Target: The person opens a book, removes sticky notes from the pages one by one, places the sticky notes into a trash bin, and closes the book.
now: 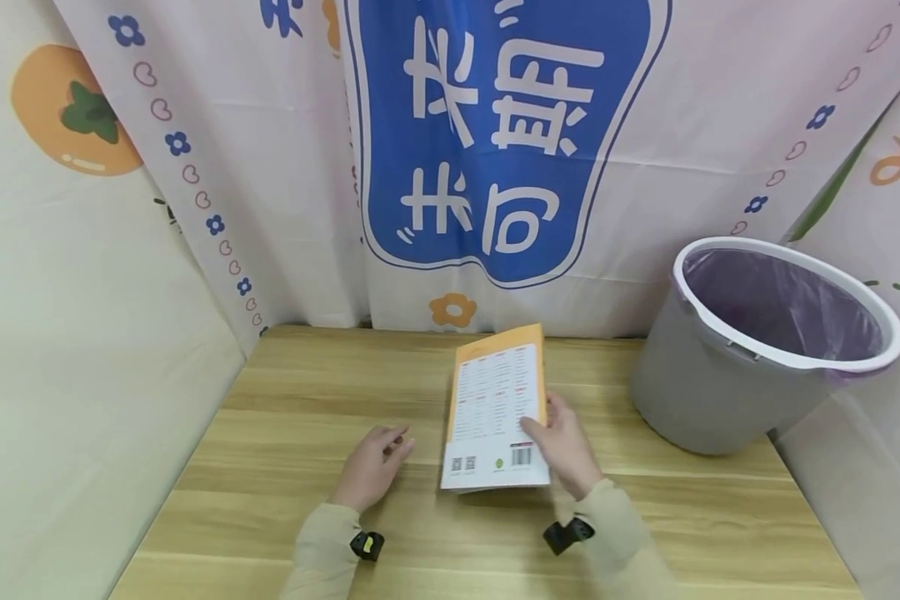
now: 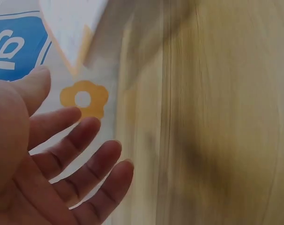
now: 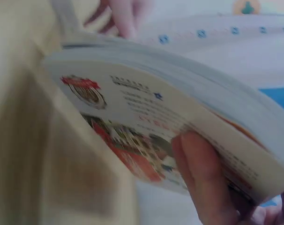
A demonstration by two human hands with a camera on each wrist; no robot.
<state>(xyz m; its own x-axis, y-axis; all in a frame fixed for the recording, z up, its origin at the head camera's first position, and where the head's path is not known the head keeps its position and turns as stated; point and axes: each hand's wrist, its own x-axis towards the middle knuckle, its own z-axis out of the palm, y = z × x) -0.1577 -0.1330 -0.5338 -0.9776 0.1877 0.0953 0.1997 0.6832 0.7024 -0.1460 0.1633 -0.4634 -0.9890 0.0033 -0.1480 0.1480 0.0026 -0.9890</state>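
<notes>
A paperback book [image 1: 495,408] with an orange and white cover is tilted up over the wooden table. My right hand [image 1: 566,442] grips it along its right edge, thumb on the text-covered face with barcode and QR codes. In the right wrist view, fingers [image 3: 203,173] press the other cover of the book [image 3: 123,112], which carries a red badge and a picture of buildings; the page edges show. To the book's left, my left hand [image 1: 371,471] hovers apart from it, holding nothing. Its fingers spread loosely in the left wrist view [image 2: 81,159].
A grey trash bin [image 1: 697,383] with a white rim and purple liner stands on the table's right side. The wooden table [image 1: 292,417] meets a white printed curtain [image 1: 307,250] at its back edge. Pale cloth walls [image 1: 82,350] rise at the sides.
</notes>
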